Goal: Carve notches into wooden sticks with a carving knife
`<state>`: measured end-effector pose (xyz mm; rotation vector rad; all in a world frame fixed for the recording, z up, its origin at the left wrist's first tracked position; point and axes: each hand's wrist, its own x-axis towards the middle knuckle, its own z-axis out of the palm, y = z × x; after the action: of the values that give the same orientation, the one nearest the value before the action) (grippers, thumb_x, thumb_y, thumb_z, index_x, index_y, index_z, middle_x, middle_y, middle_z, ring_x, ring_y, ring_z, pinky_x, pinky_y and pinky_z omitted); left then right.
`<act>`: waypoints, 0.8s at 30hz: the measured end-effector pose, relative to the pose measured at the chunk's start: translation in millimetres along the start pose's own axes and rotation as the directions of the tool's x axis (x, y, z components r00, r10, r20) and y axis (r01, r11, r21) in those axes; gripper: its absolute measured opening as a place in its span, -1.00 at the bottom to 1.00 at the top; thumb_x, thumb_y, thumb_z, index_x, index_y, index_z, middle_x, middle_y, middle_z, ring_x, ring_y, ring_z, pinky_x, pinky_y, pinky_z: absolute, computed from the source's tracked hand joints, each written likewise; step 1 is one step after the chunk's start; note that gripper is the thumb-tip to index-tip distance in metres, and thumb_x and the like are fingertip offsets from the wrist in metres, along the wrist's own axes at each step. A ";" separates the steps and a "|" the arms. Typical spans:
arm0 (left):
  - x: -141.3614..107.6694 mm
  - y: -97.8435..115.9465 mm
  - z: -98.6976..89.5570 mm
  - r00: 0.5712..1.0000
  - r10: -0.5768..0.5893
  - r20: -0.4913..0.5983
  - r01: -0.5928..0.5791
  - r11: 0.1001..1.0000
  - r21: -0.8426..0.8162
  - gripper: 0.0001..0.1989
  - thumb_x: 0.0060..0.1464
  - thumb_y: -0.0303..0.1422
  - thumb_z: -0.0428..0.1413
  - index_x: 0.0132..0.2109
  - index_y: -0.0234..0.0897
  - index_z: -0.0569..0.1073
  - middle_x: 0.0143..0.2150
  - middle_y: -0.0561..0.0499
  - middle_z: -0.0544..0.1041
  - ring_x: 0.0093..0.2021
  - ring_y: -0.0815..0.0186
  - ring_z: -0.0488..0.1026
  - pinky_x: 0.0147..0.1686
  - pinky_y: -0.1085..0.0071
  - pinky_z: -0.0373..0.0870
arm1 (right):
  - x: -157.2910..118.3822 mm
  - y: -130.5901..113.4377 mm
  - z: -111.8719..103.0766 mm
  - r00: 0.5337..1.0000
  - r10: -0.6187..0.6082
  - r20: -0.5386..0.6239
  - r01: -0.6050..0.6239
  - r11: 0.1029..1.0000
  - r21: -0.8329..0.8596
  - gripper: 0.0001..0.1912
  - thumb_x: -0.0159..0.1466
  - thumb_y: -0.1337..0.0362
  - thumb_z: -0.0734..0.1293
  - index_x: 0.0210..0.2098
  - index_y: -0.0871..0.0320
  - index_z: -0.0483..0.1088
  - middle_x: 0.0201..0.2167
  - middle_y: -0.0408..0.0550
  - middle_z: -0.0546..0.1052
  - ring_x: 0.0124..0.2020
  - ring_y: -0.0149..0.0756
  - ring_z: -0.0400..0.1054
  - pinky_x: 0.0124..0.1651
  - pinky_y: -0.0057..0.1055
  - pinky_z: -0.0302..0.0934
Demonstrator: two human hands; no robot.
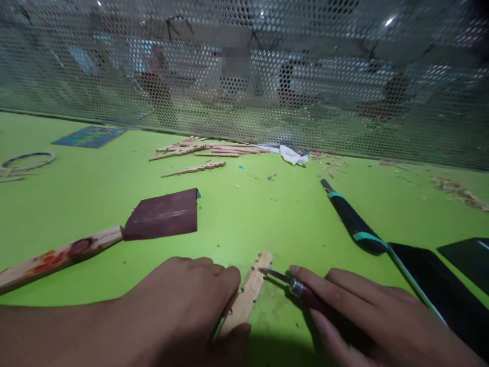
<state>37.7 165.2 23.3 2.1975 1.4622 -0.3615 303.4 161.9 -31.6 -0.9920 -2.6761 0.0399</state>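
Observation:
My left hand (187, 300) is closed on a flat strip of pale wood (250, 293) with small notches along its edges, held against the green tabletop. In my right hand (367, 311) is a carving knife (296, 286) with a dark red handle and a metal collar. Its thin blade points left, and the tip touches or nearly touches the strip near its far end. The near end of the strip is hidden by my left fingers and thumb.
Brown sandpaper (162, 216) and a stained wooden stick (61, 257) lie left. A black and teal tool (355, 221) lies right, beside a black device (439, 280). Carved wood pieces (194, 169), white tissue (293, 155) and shavings (458, 191) lie before a perforated screen (244, 102).

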 end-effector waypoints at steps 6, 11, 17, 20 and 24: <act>0.4 0.9 -0.4 1.000 -0.016 0.014 0.016 1.000 0.003 -0.89 0.12 -0.25 0.04 -0.31 -0.11 0.43 -0.35 -0.01 0.60 -0.40 0.10 0.53 -0.47 0.29 0.07 | 4.3 3.7 -4.5 1.000 0.007 -0.002 -0.007 1.000 0.002 -0.64 0.42 0.36 0.21 0.18 0.09 0.38 -0.40 -0.15 0.54 -0.55 -0.35 0.47 -0.51 -0.46 0.33; -1.5 -0.5 -2.1 1.000 -0.009 0.025 0.009 1.000 -0.027 -0.87 0.11 -0.20 0.06 -0.30 -0.11 0.44 -0.31 -0.05 0.60 -0.35 0.04 0.53 -0.44 0.28 0.10 | 7.3 2.0 -10.1 0.999 0.038 0.023 -0.040 0.996 0.082 -0.64 0.40 0.35 0.25 0.16 0.09 0.44 -0.41 -0.15 0.53 -0.50 -0.35 0.48 -0.49 -0.49 0.32; -1.4 -0.8 -4.2 1.000 0.000 0.024 0.000 1.000 -0.020 -0.87 0.11 -0.22 0.06 -0.31 -0.13 0.43 -0.33 -0.06 0.61 -0.38 0.03 0.55 -0.47 0.29 0.09 | 15.1 -1.3 -12.7 0.996 0.081 -0.039 -0.078 0.994 0.079 -0.69 0.39 0.37 0.21 0.03 0.16 0.51 -0.47 -0.13 0.52 -0.55 -0.35 0.46 -0.50 -0.48 0.33; -1.4 0.1 -4.3 1.000 -0.007 0.009 0.007 1.000 -0.021 -0.87 0.12 -0.22 0.06 -0.32 -0.13 0.43 -0.34 -0.06 0.61 -0.39 0.04 0.54 -0.48 0.30 0.09 | 15.9 -3.2 -12.6 0.999 0.040 -0.012 -0.038 0.991 0.129 -0.67 0.38 0.38 0.23 0.06 0.11 0.52 -0.47 -0.14 0.52 -0.51 -0.36 0.48 -0.51 -0.52 0.31; -2.6 0.7 -5.5 1.000 0.001 -0.002 -0.001 1.000 -0.011 -0.86 0.12 -0.21 0.06 -0.33 -0.13 0.41 -0.35 -0.05 0.60 -0.40 0.07 0.51 -0.49 0.30 0.09 | 16.6 -0.6 -12.5 0.993 0.120 -0.022 -0.118 0.990 0.078 -0.71 0.41 0.35 0.22 0.01 0.07 0.54 -0.47 -0.13 0.54 -0.55 -0.34 0.45 -0.45 -0.48 0.35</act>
<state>37.1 165.7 29.3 2.1907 1.4611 -0.3504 294.5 171.2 -15.2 -1.1180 -2.5684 0.1512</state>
